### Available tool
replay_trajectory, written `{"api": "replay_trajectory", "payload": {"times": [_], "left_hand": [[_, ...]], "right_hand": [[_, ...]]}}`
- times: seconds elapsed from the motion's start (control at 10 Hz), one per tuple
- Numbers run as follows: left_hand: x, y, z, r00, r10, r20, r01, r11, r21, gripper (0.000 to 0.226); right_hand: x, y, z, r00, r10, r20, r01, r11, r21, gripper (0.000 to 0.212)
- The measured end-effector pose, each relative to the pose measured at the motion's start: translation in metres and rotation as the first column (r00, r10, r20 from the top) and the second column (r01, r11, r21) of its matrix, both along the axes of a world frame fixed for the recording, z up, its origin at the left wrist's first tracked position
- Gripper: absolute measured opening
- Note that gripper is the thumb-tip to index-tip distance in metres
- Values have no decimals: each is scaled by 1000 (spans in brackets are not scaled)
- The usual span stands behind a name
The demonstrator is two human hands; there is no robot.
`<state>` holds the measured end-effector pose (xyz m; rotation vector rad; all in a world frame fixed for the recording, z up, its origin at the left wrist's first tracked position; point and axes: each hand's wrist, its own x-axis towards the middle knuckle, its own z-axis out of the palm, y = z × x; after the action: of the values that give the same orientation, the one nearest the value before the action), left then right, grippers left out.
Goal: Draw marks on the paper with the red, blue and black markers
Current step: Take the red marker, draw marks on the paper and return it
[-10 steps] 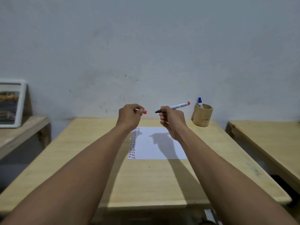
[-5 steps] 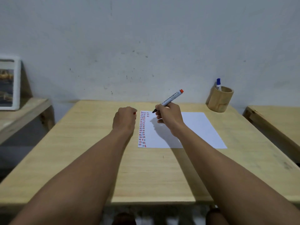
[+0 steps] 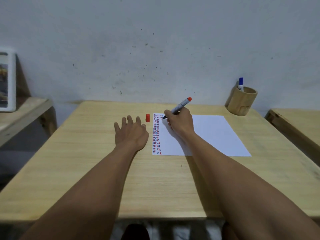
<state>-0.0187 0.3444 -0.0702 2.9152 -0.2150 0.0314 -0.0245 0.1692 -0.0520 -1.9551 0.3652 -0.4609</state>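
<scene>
A white sheet of paper (image 3: 211,134) lies on the wooden table (image 3: 86,153), with columns of short red, blue and black marks along its left edge. My right hand (image 3: 180,122) grips the uncapped red marker (image 3: 180,105), its tip touching the paper near the top of the marks. The red cap (image 3: 147,117) stands on the table just left of the paper. My left hand (image 3: 130,134) rests flat on the table beside the cap, fingers spread, holding nothing. A blue marker (image 3: 240,84) sticks out of the wooden cup (image 3: 241,102) at the back right.
A grey wall rises directly behind the table. A second wooden table (image 3: 297,122) stands to the right and a low wooden shelf (image 3: 22,110) with a framed picture (image 3: 7,82) to the left.
My left hand set the red cap down on the table and spread open. My right hand lowered the marker tip onto the paper. The view tilted downward.
</scene>
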Motion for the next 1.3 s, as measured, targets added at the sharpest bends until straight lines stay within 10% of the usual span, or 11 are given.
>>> {"api": "replay_trajectory", "payload": {"times": [0.8,1.1,1.3], "left_hand": [[-5,0,1,1000,-3,3,3,1000,0,59],[2,-13,23,986,13,164,32,963,-269,54],[17,-15,24,961,-31,277,81,982,-171,29]], "right_hand": [[5,1,-8,998,34,-53,-39,995,-92,25],[7,-5,5,1000,-8,-24,11,992,122,29],[-3,-12,27,999,7,35,-17,955,297,27]]}}
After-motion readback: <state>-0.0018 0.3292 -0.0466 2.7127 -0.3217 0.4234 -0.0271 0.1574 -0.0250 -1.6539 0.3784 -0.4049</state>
